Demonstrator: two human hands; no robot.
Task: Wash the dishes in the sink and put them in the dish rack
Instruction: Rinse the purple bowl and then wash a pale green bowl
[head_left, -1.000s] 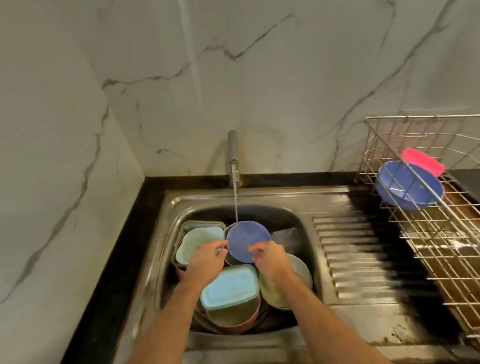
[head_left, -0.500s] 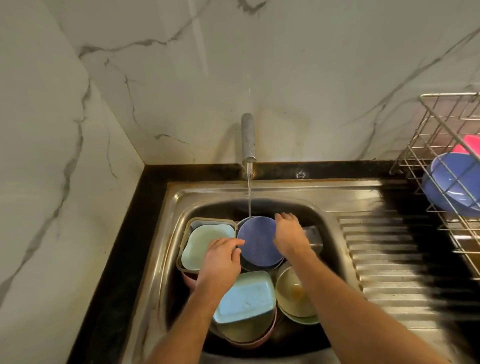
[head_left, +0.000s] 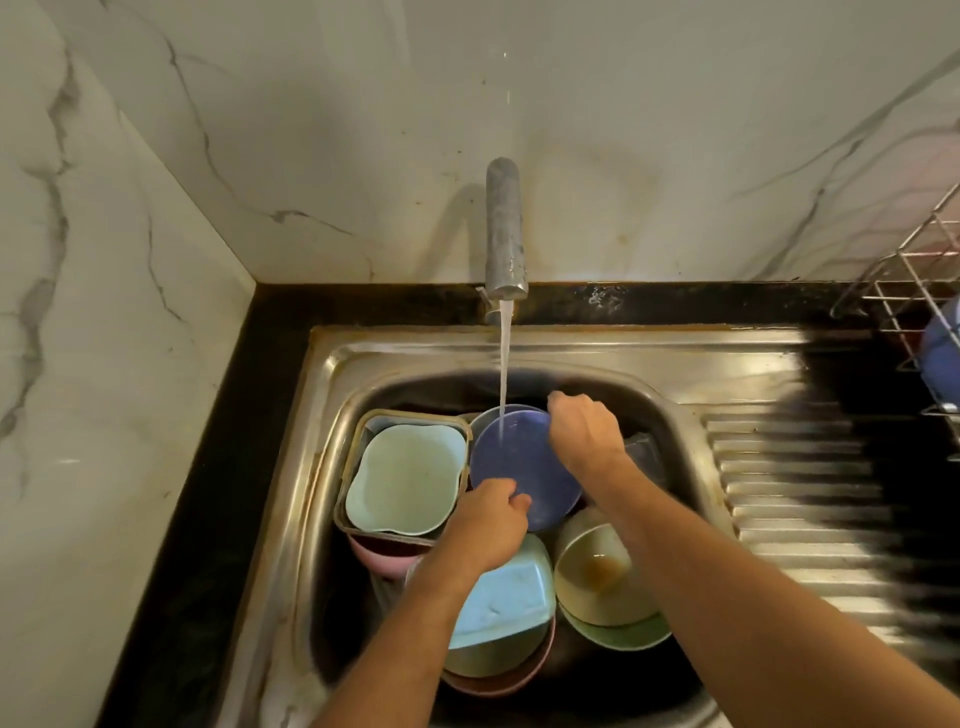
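1. The sink (head_left: 332, 395), packed with bowls and lidded tubs, shows fuller than a second ago as the view has tipped down; the dish rack (head_left: 904, 280) has slid to the right edge.
2. The purple plate (head_left: 519, 467), at the basin's back centre, now sits under the tap (head_left: 503, 228) stream, so rinsing is under way.
3. The right hand (head_left: 587, 431) has shifted to grip the plate's far rim.
4. The left hand (head_left: 488, 522) pinches its near rim.
5. No readable writing anywhere.

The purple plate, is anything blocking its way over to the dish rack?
Nothing visible does. Both hands, left hand and right hand, hold the purple plate above the other dishes, and only the bare ribbed drainboard lies between the sink and the dish rack.
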